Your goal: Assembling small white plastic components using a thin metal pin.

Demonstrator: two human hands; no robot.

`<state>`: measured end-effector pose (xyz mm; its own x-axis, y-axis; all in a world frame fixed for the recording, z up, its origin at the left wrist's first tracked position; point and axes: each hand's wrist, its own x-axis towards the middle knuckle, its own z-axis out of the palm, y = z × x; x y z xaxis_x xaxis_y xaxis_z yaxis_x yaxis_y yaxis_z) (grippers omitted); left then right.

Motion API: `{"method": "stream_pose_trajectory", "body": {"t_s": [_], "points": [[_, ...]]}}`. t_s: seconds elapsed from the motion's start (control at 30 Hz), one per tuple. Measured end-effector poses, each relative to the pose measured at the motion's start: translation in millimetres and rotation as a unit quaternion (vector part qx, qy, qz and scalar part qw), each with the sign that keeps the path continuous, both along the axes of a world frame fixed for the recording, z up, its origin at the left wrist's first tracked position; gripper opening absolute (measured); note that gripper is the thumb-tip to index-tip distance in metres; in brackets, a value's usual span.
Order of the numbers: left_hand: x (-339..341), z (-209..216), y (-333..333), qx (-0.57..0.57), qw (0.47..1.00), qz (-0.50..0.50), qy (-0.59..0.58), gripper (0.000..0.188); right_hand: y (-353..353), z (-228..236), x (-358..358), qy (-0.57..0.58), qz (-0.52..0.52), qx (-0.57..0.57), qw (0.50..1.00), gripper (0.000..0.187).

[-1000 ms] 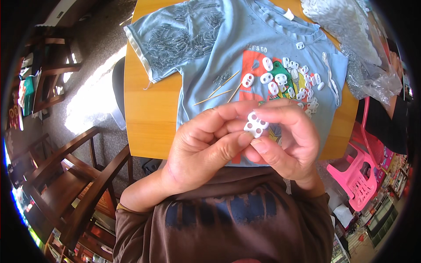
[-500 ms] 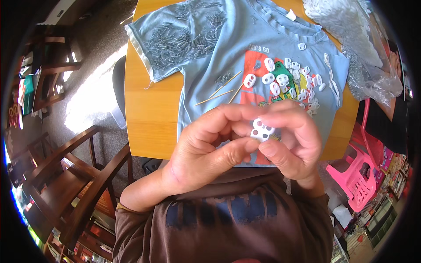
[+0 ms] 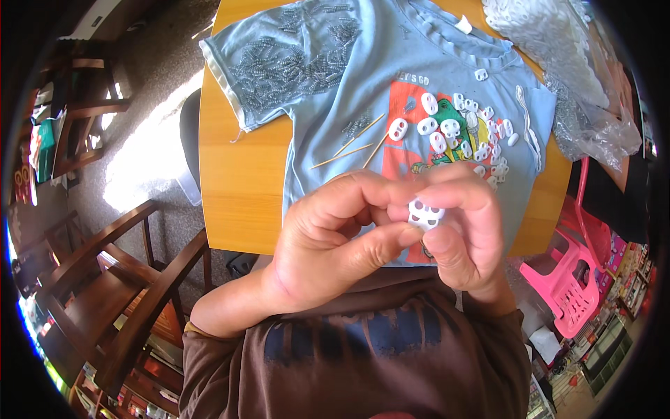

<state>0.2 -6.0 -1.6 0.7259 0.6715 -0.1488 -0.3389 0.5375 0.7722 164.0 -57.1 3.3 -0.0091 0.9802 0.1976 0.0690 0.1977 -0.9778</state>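
Left hand (image 3: 317,244) and right hand (image 3: 481,234) pinch a holed white piece (image 3: 425,215), each grip closed on it (likely light, stiff, slick plastic); its rim looks the surest hold.

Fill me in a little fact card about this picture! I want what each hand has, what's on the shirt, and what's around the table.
Left hand: fingertips on a white piece with holes
Right hand: fingertips on that same piece
Blue T-shirt: spread on the yellowish wooden table
On its sleeve: many small grey coils
On its front: loose white pieces, thin wooden sticks
Upper right: clear plastic bag
Right of table: pink plastic chair
Left of table: dark wooden armchair
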Motion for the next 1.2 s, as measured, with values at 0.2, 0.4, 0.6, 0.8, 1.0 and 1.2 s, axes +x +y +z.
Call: {"method": "stream_pose_trajectory", "body": {"t_s": [0.2,0.4,0.6,0.8,1.0,1.2], "points": [[3.0,3.0,-7.1,-0.039,0.999,0.03,0.009,0.019,-1.1,-5.0,-0.1,-0.015,0.02,0.031,0.999,0.023],[3.1,-1.3,-11.8,0.004,0.999,0.035,0.004,0.017,-6.6,-6.5,-4.4,0.021,0.008,0.004,1.0,0.022],[4.4,0.1,-15.1,0.014,0.998,0.054,0.007,0.02,-6.8,-10.8,-5.8,0.018,0.019,0.038,0.999,0.025],[2.4,1.2,-19.8,0.038,0.997,0.073,0.011,0.023,-3.3,-11.9,-13.1,0.031,0.024,0.078,0.996,0.029],[1.6,1.0,-23.4,0.044,0.996,0.072,-0.003,0.026,-4.6,-12.3,-12.5,0.01,0.019,0.075,0.997,0.027],[1.7,0.5,-27.4,0.051,0.995,0.087,-0.024,0.027,-5.3,-10.5,-15.5,0.022,0.015,0.077,0.997,0.022]]}}
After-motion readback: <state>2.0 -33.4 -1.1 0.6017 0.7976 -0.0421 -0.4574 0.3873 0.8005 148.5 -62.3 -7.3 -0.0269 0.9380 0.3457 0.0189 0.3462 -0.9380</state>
